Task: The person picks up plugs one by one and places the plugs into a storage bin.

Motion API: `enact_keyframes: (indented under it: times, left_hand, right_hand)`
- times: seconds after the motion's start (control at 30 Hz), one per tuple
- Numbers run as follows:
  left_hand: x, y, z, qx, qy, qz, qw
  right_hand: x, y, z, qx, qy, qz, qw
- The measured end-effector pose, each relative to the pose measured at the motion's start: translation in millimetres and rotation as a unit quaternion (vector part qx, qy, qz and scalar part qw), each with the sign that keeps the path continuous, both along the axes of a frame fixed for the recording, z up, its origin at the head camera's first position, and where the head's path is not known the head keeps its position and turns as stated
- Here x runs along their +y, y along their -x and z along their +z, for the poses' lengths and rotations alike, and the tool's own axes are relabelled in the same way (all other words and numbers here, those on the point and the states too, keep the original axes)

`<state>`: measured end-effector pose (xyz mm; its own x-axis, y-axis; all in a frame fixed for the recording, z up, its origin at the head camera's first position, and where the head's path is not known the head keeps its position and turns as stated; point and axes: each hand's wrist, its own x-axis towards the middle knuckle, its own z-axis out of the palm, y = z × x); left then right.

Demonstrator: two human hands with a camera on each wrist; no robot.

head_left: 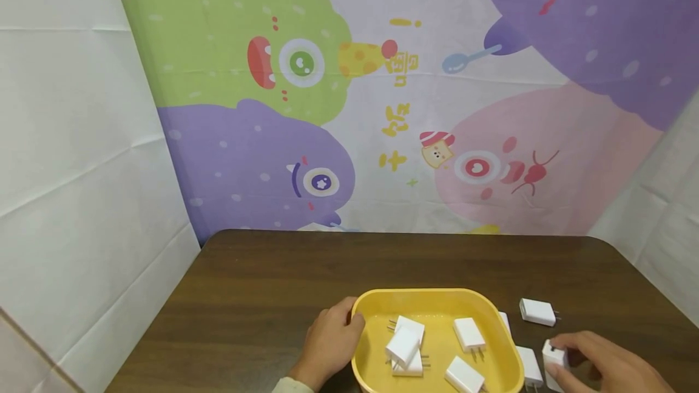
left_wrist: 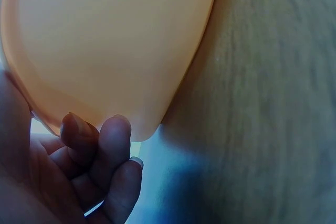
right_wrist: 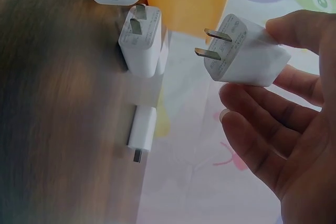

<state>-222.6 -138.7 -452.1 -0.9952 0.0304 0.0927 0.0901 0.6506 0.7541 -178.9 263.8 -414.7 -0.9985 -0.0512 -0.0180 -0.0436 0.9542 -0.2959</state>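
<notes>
Sorting white plug chargers between tub and table looks like the step in hand; filling the tub is the likeliest reading, though one moment cannot settle which way they travel. Farthest left, the left hand (head_left: 330,341) grips the left side of the yellow tub (head_left: 437,308), thumb at the rim, other fingers curled against the outer wall, wrist on the near side. Just right of that grip, inside the tub, lies a heap of three chargers (head_left: 403,347); farther right of it are two single chargers (head_left: 469,335), apart from each other. Past the tub's right wall, left of the right hand's pinch, a loose charger (head_left: 528,367) lies on the dark wooden table (head_left: 246,296). Beyond the pinch, on its far side, a lone charger (head_left: 537,312) lies flat. Farthest right, the right hand (head_left: 606,362) pinches the held charger (right_wrist: 247,56) between thumb and fingertips, its prongs (right_wrist: 208,54) pointing down toward the table. If filling is right, the next move calls for lifting this charger leftward over the rim and letting go above bare floor, while the other hand braces the tub.
</notes>
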Motion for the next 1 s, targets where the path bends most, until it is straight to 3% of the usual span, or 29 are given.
enact_keyframes:
  times: [0.17, 0.37, 0.57, 1.0]
  left_hand:
    - [0.2, 0.1, -0.4, 0.002, 0.002, 0.003, 1.0000]
    - [-0.4, -0.8, -1.9, 0.005, 0.001, 0.008, 1.0000]
    - [-1.1, -0.8, -2.6, 0.007, -0.002, 0.007, 0.9999]
    - [0.4, 0.7, -1.0, 0.005, 0.004, 0.003, 1.0000]
  right_hand:
    - [-4.9, 1.1, 3.8, -0.005, 0.003, -0.005, 1.0000]
    - [-12.6, -0.4, 15.1, 0.031, -0.005, 0.006, 0.9995]
    - [-16.9, -1.4, 21.1, 0.038, -0.002, 0.011, 0.9992]
    - [-20.2, -5.7, 14.9, 0.142, 0.007, 0.057, 0.9883]
